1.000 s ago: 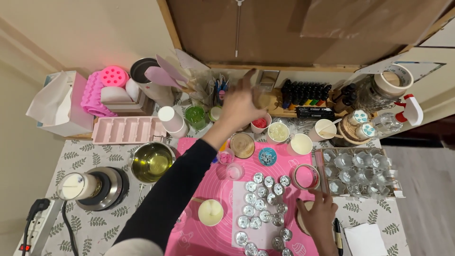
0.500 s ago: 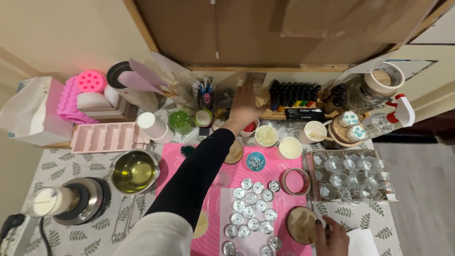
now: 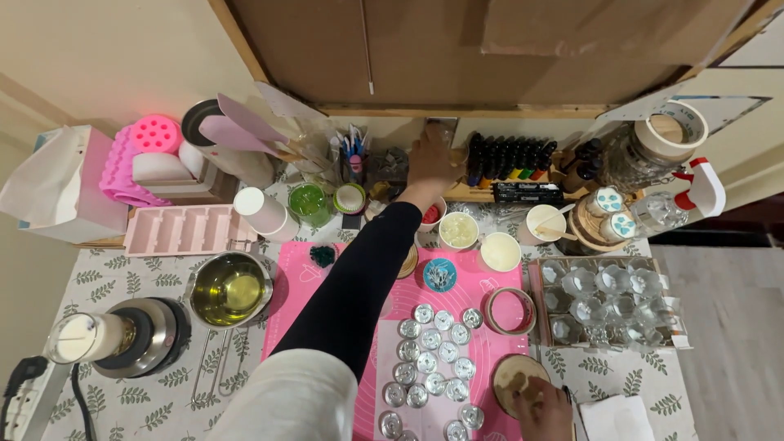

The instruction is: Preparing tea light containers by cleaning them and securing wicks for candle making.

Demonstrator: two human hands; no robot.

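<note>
Head view: left hand [image 3: 431, 159] stretched far forward, gripping a glass jar [image 3: 442, 131].

A silicone mat [image 3: 482, 359] lies on the bench [image 3: 131, 408], with rows of small metal cups [image 3: 431, 359] on it. Left of the mat stands a pot of liquid [image 3: 229, 287], and further left a jar on a warmer [image 3: 122, 335]. Right of the mat sits a box of glass jars [image 3: 612, 302]. Behind the mat stand several small cups [image 3: 459, 230], and behind those a rack of small bottles [image 3: 510, 159]. The left hand [image 3: 431, 159] reaches to a glass [image 3: 441, 131] just left of that rack. The right hand [image 3: 543, 412] rests on a round wooden disc [image 3: 514, 376] at the mat's near right corner.
</note>
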